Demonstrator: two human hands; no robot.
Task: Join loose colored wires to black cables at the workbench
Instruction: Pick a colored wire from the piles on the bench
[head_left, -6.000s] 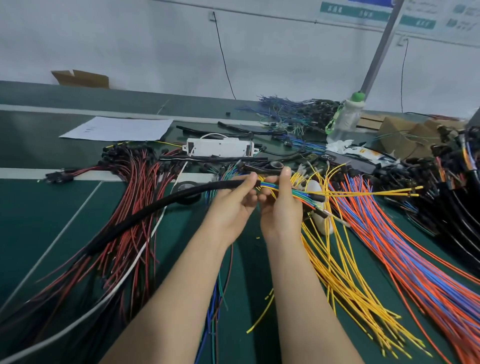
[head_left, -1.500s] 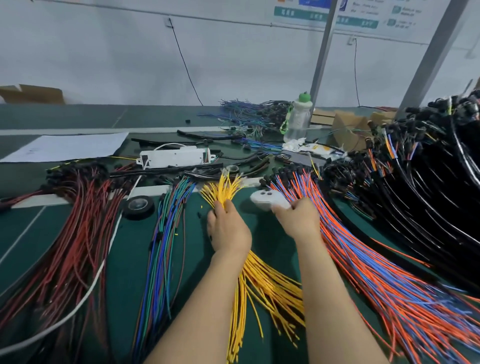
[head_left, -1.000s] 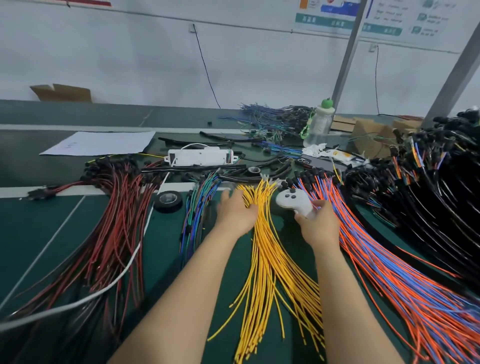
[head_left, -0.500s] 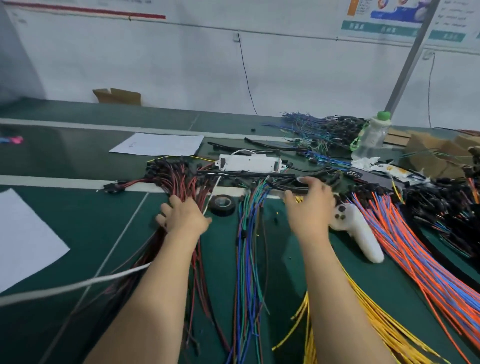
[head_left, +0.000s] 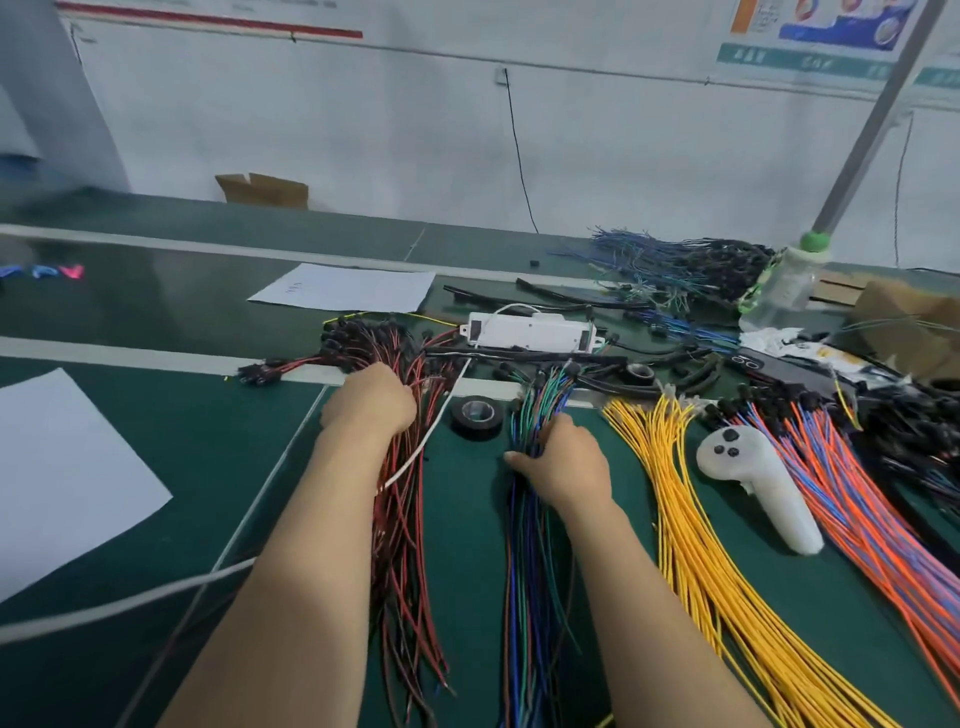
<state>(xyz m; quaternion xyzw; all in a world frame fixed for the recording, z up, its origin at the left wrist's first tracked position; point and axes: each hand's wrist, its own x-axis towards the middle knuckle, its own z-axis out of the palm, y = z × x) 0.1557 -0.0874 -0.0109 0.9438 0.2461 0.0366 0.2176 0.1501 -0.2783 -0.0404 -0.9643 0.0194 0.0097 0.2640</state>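
Note:
On the green bench, my left hand (head_left: 371, 400) is curled down into a bundle of red and black wires (head_left: 405, 519) with black plugs at its far end. My right hand (head_left: 566, 460) lies over a bundle of blue, green and dark wires (head_left: 524, 571), thumb on its left side and fingers tucked into the strands. The fingertips of both hands are hidden by wires. Yellow wires (head_left: 701, 545) fan out to the right, then orange and blue wires (head_left: 857, 519). Black cables (head_left: 914, 431) are heaped at the far right.
A black tape roll (head_left: 477, 415) lies between my hands. A white controller (head_left: 758, 483) rests between the yellow and orange wires. Behind are a white box (head_left: 530, 330), a plastic bottle (head_left: 784, 280) and cardboard. A paper sheet (head_left: 57, 478) and a white cable (head_left: 130, 603) lie at left.
My right hand has come back from the far black pieces onto the blue and green bundle. My left hand has moved further into the red wires. The view has shifted left.

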